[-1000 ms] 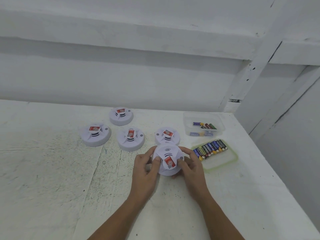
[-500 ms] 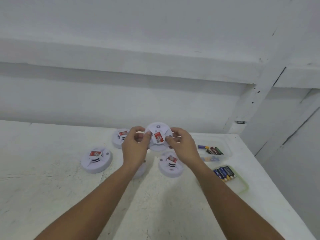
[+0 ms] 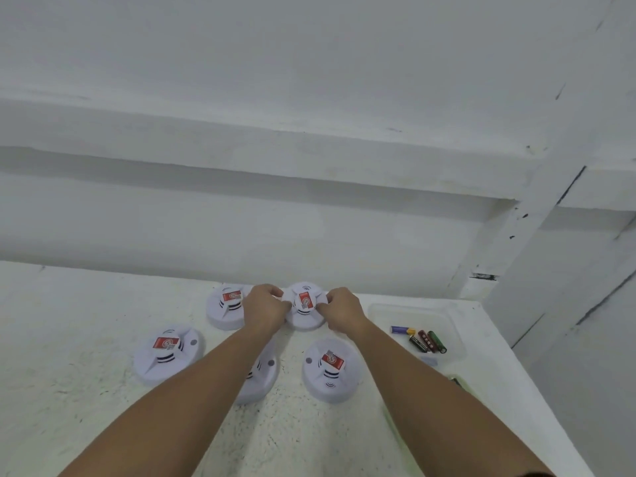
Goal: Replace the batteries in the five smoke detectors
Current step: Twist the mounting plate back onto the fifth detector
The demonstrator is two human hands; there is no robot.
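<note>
Both my hands hold one white smoke detector (image 3: 305,306) with a red label at the far side of the table, near the wall. My left hand (image 3: 265,308) grips its left rim and my right hand (image 3: 342,309) grips its right rim. Whether it touches the table I cannot tell. Other white detectors lie around it: one at the back left (image 3: 225,306), one at the left (image 3: 167,352), one at the front right (image 3: 332,370), and one (image 3: 261,376) mostly hidden under my left forearm.
A clear plastic tub (image 3: 451,325) at the right holds several loose batteries (image 3: 425,339). A green-edged lid (image 3: 459,382) peeks out beside my right forearm. The white wall stands close behind the detectors, and the table's right edge runs just past the tub.
My hands carried the detector from the near middle of the table away from me to the far side, beside the back-left detector. The camera tilted upward.
</note>
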